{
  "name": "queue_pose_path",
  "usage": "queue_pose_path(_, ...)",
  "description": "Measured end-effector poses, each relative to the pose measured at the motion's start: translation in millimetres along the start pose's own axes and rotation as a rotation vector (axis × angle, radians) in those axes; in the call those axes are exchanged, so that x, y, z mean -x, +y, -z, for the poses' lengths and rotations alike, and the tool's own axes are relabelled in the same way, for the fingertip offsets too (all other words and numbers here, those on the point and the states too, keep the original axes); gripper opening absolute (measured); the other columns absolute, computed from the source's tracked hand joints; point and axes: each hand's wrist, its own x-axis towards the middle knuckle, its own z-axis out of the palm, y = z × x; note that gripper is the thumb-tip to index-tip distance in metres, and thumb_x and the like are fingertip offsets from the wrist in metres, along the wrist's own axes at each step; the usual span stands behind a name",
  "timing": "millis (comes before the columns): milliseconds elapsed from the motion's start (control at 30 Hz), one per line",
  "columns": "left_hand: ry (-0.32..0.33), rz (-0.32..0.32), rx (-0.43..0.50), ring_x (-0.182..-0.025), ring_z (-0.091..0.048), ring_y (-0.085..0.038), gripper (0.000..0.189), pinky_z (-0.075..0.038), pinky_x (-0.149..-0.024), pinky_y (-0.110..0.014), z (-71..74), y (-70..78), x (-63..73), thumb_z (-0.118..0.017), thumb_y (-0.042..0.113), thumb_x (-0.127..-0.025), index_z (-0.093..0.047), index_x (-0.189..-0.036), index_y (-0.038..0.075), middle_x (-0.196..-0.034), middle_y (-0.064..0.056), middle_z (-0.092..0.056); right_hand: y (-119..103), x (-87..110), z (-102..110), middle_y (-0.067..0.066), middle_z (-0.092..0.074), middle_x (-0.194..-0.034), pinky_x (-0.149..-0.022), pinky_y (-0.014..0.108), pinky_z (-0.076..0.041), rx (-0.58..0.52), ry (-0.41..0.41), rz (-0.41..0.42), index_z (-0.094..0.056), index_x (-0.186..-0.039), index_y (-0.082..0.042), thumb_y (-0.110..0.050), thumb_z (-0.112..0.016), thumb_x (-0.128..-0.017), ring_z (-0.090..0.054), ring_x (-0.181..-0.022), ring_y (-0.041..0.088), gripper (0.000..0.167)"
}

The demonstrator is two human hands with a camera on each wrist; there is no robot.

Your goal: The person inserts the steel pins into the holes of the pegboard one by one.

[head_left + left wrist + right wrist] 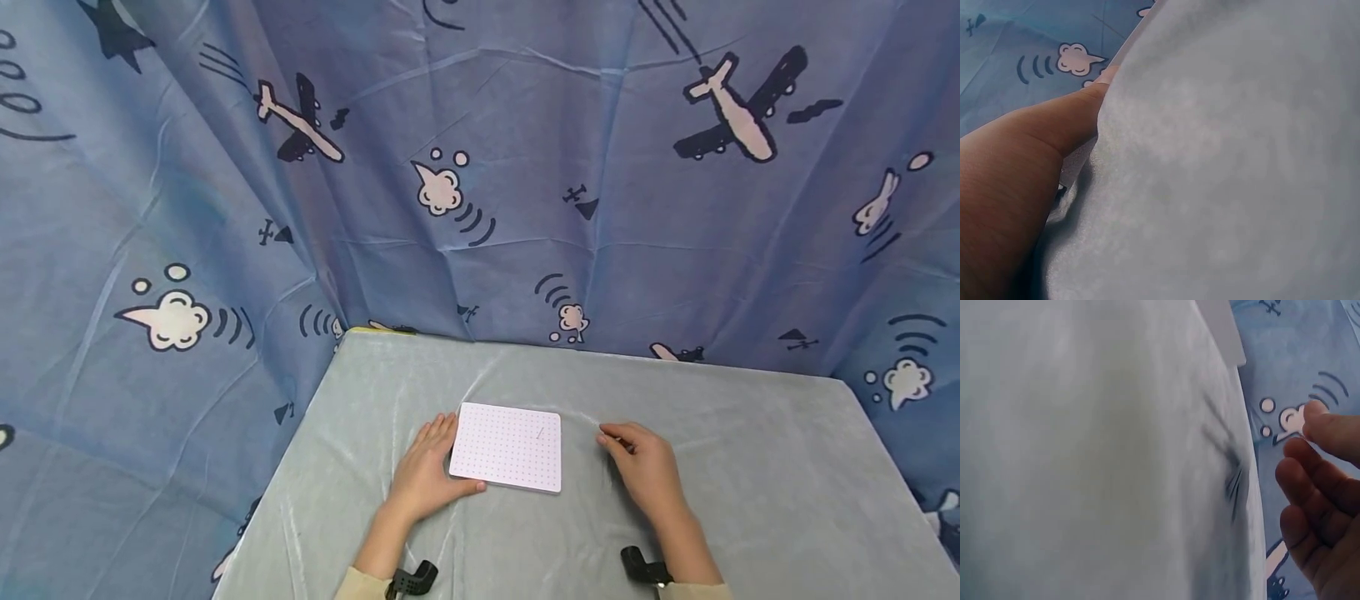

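A white rectangular board (507,458) with rows of small dots lies on the cloth, a short thin dark line near its upper right. My left hand (426,473) rests against it, straight fingers along the left side and the thumb stretched along the near edge. That thumb (1079,115) shows in the left wrist view beside a sliver of the board. To the right of the board and apart from it is my right hand (647,468). Its fingers (1297,481) are loosely bent, with the thumb close to the index fingertip and nothing visible between them.
A pale grey-green cloth (765,467) with soft creases covers the table. Behind and to the left hangs a blue curtain (525,108) printed with airplanes and clouds. Each wrist wears a black camera, the left one (416,578) and the right one (641,567).
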Motion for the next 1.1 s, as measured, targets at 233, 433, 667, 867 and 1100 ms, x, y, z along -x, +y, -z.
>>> queue_pose_path(233, -0.005, 0.000, -0.004, -0.164, -0.030, -0.030, 0.125, -0.018, -0.138, -0.043, -0.9, -1.6, -1.0, -0.090, 0.070, -0.075, -0.041, -0.167, 0.001, -0.172, -0.016, -0.041, 15.7, 8.0, 11.5, 0.018, -0.079, -0.114, -0.089, 0.055, -0.063, 0.036, -0.065, -0.121, -0.080, -0.124, 0.003, -0.013, -0.081, -0.100, -0.075, -0.104, 0.036, 0.029)
queue_pose_path(433, 0.002, 0.000, 0.012, -0.164, -0.030, -0.031, 0.125, -0.018, -0.137, -0.045, -2.4, -2.4, 1.5, -0.090, 0.070, -0.074, -0.042, -0.167, 0.002, -0.172, -0.016, -0.041, 23.2, 9.9, 17.4, 0.013, -0.079, -0.102, -0.083, 0.052, -0.062, 0.080, -0.144, -0.209, -0.079, -0.120, 0.006, -0.017, -0.082, -0.099, -0.073, -0.094, 0.030, 0.030)
queue_pose_path(667, 0.001, 0.001, 0.016, -0.164, -0.028, -0.030, 0.125, -0.017, -0.138, -0.043, -2.1, -2.5, 1.0, -0.090, 0.071, -0.075, -0.041, -0.168, 0.004, -0.173, -0.015, -0.040, 25.5, 11.5, 18.4, 0.002, -0.075, -0.091, -0.069, 0.039, -0.058, 0.097, -0.207, -0.235, -0.081, -0.111, 0.003, -0.021, -0.084, -0.097, -0.067, -0.079, 0.017, 0.028)
queue_pose_path(867, -0.003, 0.007, 0.030, -0.165, -0.028, -0.030, 0.124, -0.017, -0.138, -0.044, 0.0, -1.4, 1.2, -0.090, 0.070, -0.075, -0.040, -0.168, 0.004, -0.173, -0.014, -0.040, 25.5, 10.5, 17.0, 0.002, -0.075, -0.091, -0.068, 0.038, -0.058, 0.098, -0.238, -0.219, -0.082, -0.109, 0.001, -0.022, -0.085, -0.096, -0.066, -0.079, 0.016, 0.026)
queue_pose_path(1100, 0.001, -0.003, 0.020, -0.164, -0.029, -0.031, 0.125, -0.018, -0.138, -0.045, -1.2, -2.7, 1.1, -0.089, 0.071, -0.076, -0.041, -0.168, 0.003, -0.172, -0.015, -0.041, 24.8, 11.6, 15.6, 0.003, -0.076, -0.092, -0.070, 0.041, -0.060, 0.117, -0.244, -0.213, -0.083, -0.104, -0.003, -0.022, -0.086, -0.095, -0.068, -0.080, 0.017, 0.021)
